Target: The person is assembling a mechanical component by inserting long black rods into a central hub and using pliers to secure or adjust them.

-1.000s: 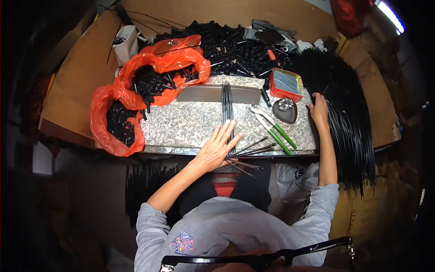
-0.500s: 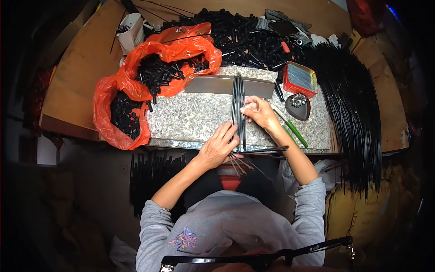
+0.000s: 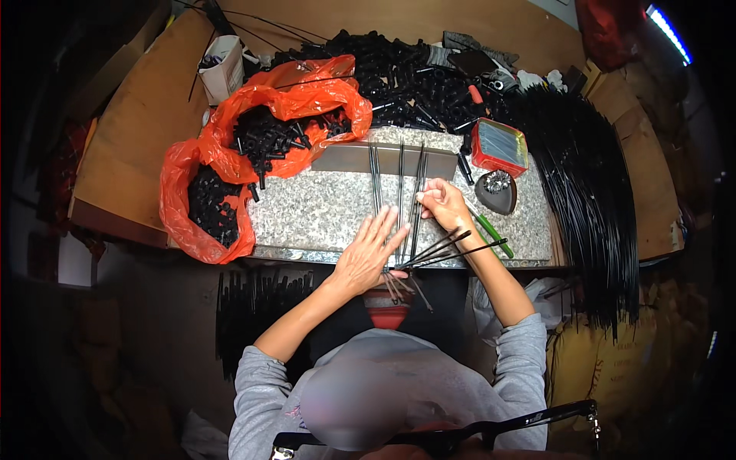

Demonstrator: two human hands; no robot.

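My left hand [image 3: 366, 251] lies over the near edge of the stone slab, fingers extended. Its thumb holds the joined end of a cluster of thin black rods, which look like umbrella ribs. Several short ends of the cluster [image 3: 399, 290] stick out below that hand, and others fan right over my right wrist. Long rods [image 3: 402, 178] run away across the slab in three separate groups. Thumb and fingers of my right hand [image 3: 445, 201] are pinched on the rightmost group. Green-handled pliers [image 3: 493, 234] lie beside my right wrist, partly hidden.
A metal strip [image 3: 345, 158] crosses the slab [image 3: 307, 211] under the rods' far ends. Orange bags [image 3: 175, 211] of black parts are on the left. A red tin [image 3: 500, 146] and dark dish [image 3: 496, 193] are on the right, beside a big rod bundle [image 3: 594, 207]. Black tubes are heaped behind.
The rods, bunched closely before, are now spread into three groups. My right hand has moved slightly right and nearer with one group. The fanned rods at the near edge have risen over my right wrist.
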